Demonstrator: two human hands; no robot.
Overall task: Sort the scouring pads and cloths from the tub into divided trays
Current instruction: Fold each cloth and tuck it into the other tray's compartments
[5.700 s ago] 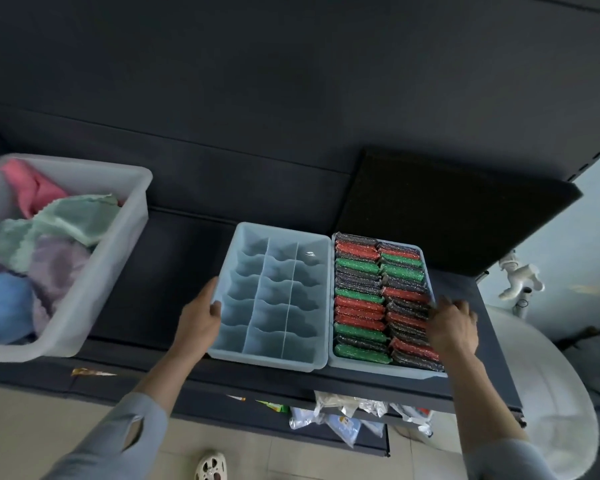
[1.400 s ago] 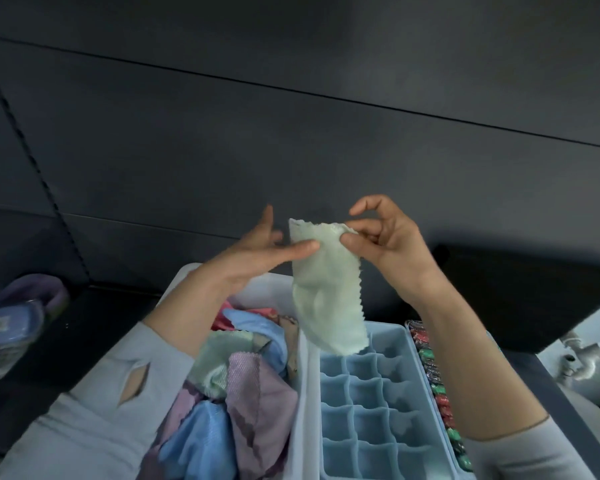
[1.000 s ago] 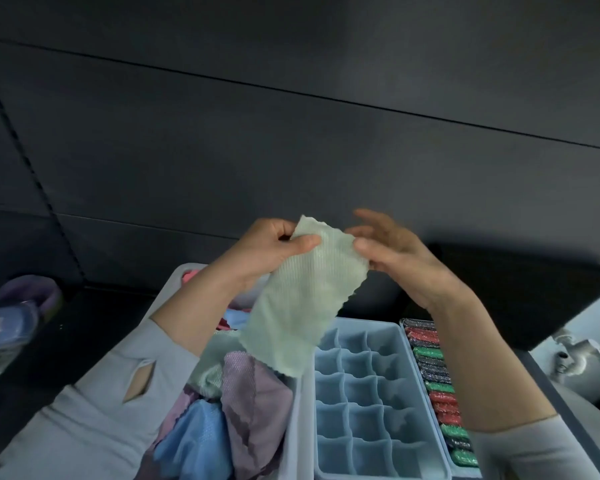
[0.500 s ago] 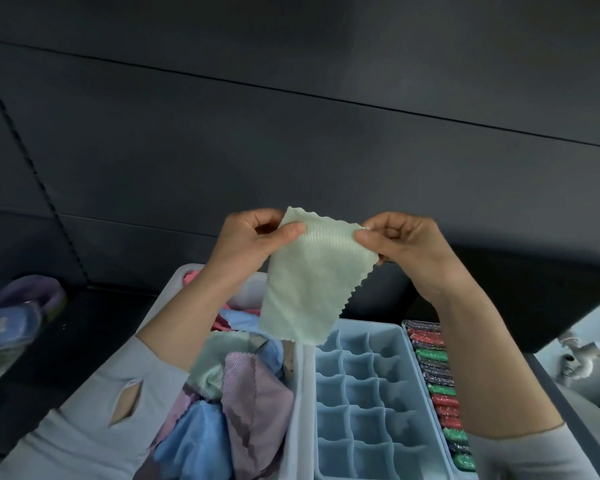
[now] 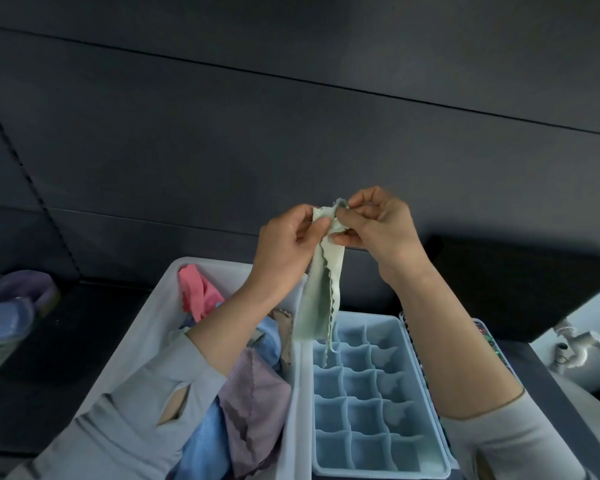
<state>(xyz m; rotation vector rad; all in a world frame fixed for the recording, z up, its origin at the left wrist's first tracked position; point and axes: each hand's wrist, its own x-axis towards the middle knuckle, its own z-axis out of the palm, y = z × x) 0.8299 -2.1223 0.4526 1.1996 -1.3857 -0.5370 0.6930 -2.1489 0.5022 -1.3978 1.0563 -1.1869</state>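
A pale green cloth (image 5: 321, 299) hangs folded lengthwise in the air above the gap between tub and tray. My left hand (image 5: 284, 247) and my right hand (image 5: 374, 223) pinch its top edge together, fingertips almost touching. Below stands the translucent tub (image 5: 160, 306) with pink, blue and purple cloths (image 5: 253, 400) inside. To its right lies the light blue divided tray (image 5: 426, 396), its compartments bare. A second tray with scouring pads (image 5: 492, 341) shows only as a sliver behind my right forearm.
Everything rests on a dark shelf (image 5: 66, 341) against a dark panelled wall. A packet and purple item (image 5: 11, 306) sit at the far left. A black mat (image 5: 520, 289) lies at the back right, with a white tap (image 5: 579, 348) beyond the shelf edge.
Half a second ago the green cloth was stretched flat between my hands. My hands have since come together, folding it into a narrow hanging strip.
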